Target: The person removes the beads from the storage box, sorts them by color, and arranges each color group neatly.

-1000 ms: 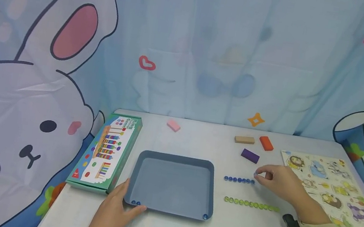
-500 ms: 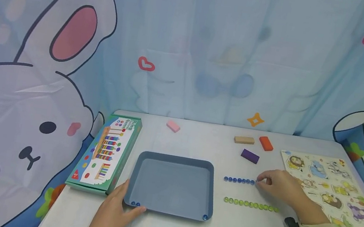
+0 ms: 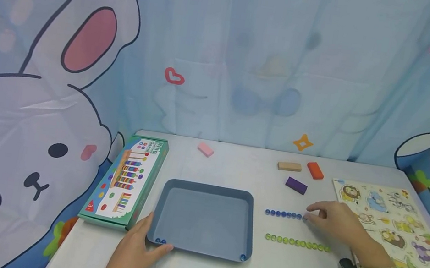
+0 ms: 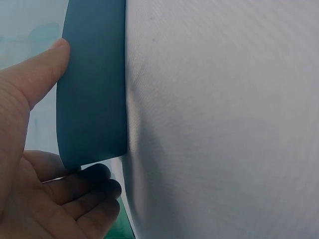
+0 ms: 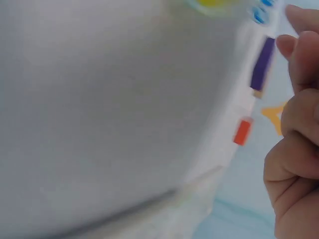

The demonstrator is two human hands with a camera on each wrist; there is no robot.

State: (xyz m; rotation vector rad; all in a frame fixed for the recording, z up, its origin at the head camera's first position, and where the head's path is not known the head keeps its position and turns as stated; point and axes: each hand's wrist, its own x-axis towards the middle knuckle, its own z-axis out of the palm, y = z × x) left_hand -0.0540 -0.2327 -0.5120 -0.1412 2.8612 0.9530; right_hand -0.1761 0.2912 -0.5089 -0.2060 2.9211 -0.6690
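Blue beads (image 3: 285,214) lie in a short row just right of the grey-blue tray (image 3: 204,219), and the right hand (image 3: 336,222) has come down to the row's right end. Its fingertips (image 3: 308,216) touch or nearly touch the surface there, pinched round what looks like one more blue bead, though the bead itself is mostly hidden. A second ago that hand was raised a little, farther from the tray, with the bead plainly between thumb and finger; now it sits level with the row, so the bead seems to be joining the line.

Nearer than the blue row, a longer row of green beads (image 3: 297,242) has not moved. Three blue beads rest in the tray's near corners, two at the left (image 3: 160,240) and one at the right (image 3: 242,257), as before.

At the tray's near left corner the left hand (image 3: 135,248) keeps its hold, thumb on the rim and fingers curled under the edge (image 4: 89,181).
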